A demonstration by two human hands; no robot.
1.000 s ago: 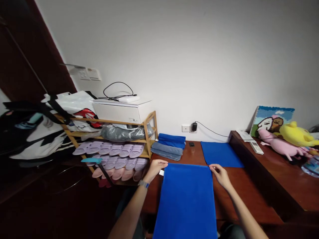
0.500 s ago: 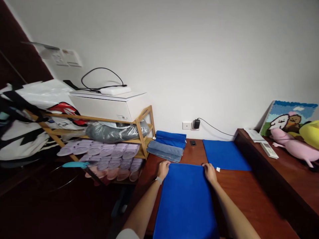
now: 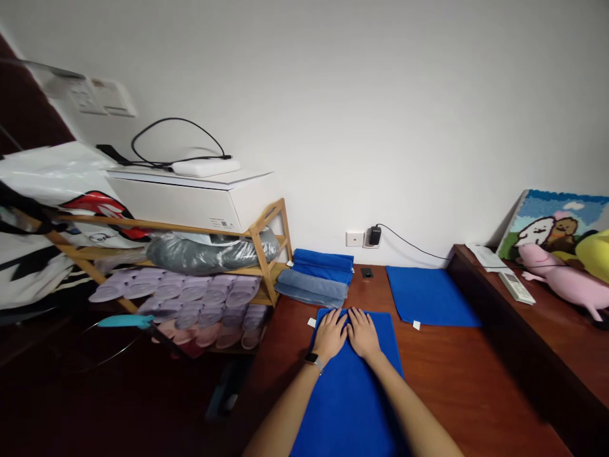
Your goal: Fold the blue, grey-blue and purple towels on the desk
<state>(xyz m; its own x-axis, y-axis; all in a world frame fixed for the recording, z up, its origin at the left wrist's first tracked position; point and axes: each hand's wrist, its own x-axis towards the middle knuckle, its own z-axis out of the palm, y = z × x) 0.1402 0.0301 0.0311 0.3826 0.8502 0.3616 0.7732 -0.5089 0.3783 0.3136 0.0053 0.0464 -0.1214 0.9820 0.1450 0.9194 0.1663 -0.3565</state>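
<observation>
A long blue towel point(image 3: 349, 406) lies spread on the brown desk, its near part running out of the bottom of the view. Both hands rest palm down near its far edge, side by side. My left hand point(image 3: 330, 336) has its fingers stretched out on the cloth, with a watch on the wrist. Close beside it, my right hand point(image 3: 363, 332) lies flat with fingers extended. Just beyond are a rolled grey-blue towel point(image 3: 311, 289) and folded blue towels point(image 3: 323, 263). Another blue towel point(image 3: 431, 295) lies flat at the right.
At the left stands a wooden rack point(image 3: 266, 254) with slippers point(image 3: 209, 292) and a white box point(image 3: 190, 200) on top. A black charger point(image 3: 374, 236) is plugged into the wall. On the raised ledge at right are a remote point(image 3: 516, 287) and a pink plush toy point(image 3: 561, 276).
Both hands have left the towel's far corners and moved inward, now flat on the cloth with fingers spread. A white tag now shows at the towel's left edge. The view has shifted slightly.
</observation>
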